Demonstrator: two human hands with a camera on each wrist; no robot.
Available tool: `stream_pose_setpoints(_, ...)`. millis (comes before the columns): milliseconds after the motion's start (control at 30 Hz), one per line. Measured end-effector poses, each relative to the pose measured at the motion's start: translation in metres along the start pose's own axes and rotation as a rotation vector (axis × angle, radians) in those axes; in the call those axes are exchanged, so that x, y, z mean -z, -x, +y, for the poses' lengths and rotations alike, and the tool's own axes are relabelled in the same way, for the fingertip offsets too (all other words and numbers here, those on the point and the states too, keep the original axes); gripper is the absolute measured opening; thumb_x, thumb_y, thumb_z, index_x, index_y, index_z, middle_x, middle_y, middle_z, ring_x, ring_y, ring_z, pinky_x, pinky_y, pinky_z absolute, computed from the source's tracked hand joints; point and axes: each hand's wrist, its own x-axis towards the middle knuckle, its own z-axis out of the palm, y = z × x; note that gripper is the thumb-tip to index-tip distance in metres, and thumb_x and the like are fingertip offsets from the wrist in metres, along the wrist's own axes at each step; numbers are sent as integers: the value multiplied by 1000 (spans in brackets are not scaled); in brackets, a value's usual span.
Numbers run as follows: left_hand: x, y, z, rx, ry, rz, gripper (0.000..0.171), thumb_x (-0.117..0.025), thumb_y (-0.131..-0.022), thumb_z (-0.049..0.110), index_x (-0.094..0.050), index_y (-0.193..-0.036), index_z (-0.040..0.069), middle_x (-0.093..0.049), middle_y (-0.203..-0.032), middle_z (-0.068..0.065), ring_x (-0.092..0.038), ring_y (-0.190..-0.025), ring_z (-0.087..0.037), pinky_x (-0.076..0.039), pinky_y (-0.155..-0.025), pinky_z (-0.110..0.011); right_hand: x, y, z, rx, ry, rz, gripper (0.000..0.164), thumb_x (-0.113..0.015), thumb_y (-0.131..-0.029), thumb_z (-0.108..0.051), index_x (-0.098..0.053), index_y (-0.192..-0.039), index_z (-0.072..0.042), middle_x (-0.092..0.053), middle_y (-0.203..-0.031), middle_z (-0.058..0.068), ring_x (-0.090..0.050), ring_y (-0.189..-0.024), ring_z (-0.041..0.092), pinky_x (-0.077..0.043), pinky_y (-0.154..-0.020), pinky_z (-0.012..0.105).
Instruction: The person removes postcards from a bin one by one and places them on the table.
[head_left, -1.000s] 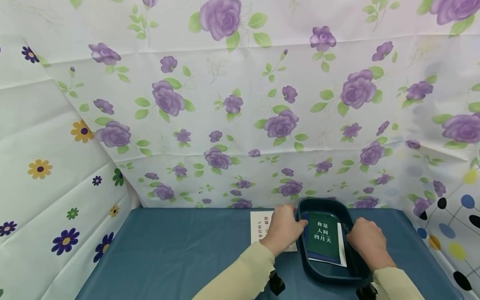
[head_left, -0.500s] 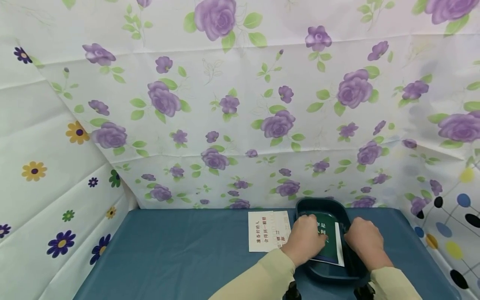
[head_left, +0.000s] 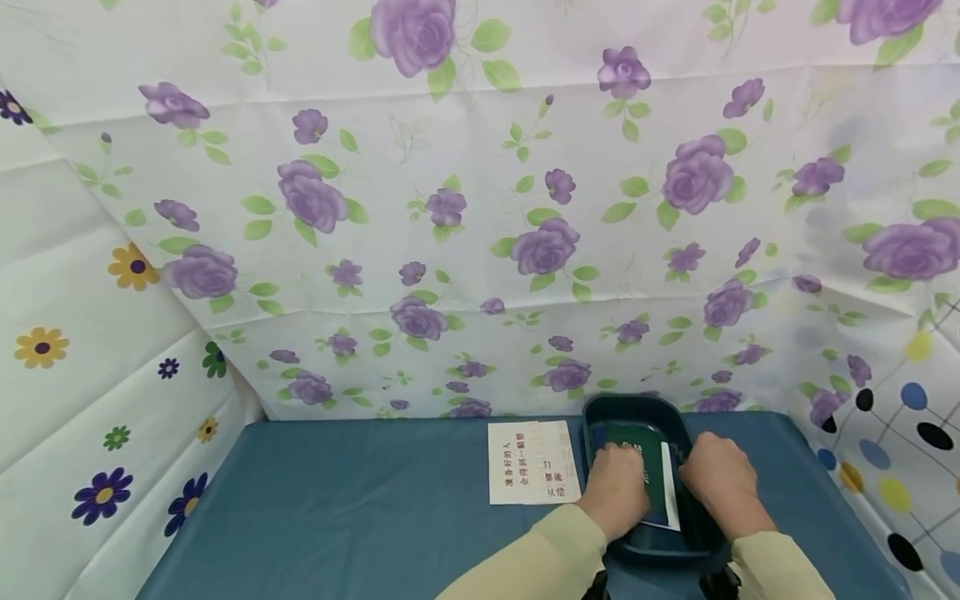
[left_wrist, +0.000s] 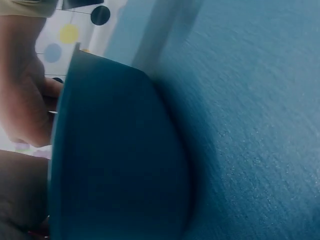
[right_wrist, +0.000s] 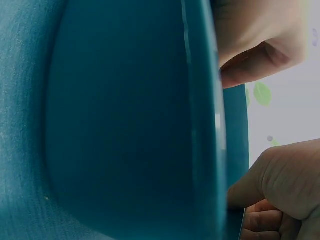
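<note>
A dark teal plastic tray (head_left: 636, 402) stands on the table's right half. In it lies a green card (head_left: 651, 435) with white Chinese characters, over a white card (head_left: 670, 492) and a blue one whose edge shows. My left hand (head_left: 617, 490) reaches over the left rim, fingers bent down on the green card and covering part of its text; I cannot tell whether it pinches the card. My right hand (head_left: 720, 475) holds the right rim, its thumb (right_wrist: 242, 192) on the inner side. In the left wrist view the tray wall (left_wrist: 120, 150) fills the middle.
Two cream cards (head_left: 513, 467) with dark red Chinese characters overlap on the blue table cover (head_left: 360, 500), left of the tray. A white curtain with purple roses (head_left: 450, 250) rises behind the table. Other patterned cloths hang at both sides.
My left hand has moved from the tray's left rim onto the green card inside, uncovering the cream cards. My right hand stays at the right rim. The head view has shifted slightly.
</note>
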Motion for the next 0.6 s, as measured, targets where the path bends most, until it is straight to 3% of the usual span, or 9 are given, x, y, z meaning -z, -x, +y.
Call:
stream_pose_setpoints(133,-8,-1,4,34,-131,56,29,-71,-77,30,-69,-99,12,-65,-94,-5,-59,-83,-19,-51,-75,-29,1,0,0,1,-3,-8,17,-59,-83,-15,-60,-73,-1,-61,-72,17,-54,-59,25,-39,-46,36)
stream_pose_setpoints(267,-14,1,10,49,-269,70,30,-69,-79,37,-70,-100,15,-65,-96,-5,-59,-84,-20,-53,-72,-29,0,1,1,10,-6,-10,19,-58,-83,-15,-57,-68,-4,-58,-69,14,-52,-59,25,-37,-47,36)
stream_pose_setpoints(600,-18,-5,21,161,-384,-97,47,-72,-73,49,-69,-109,19,-66,-110,-6,-61,-100,-22,-51,-85,-33,0,2,1,7,-11,-8,17,-58,-83,-13,-55,-69,-4,-56,-65,12,-53,-58,25,-37,-47,36)
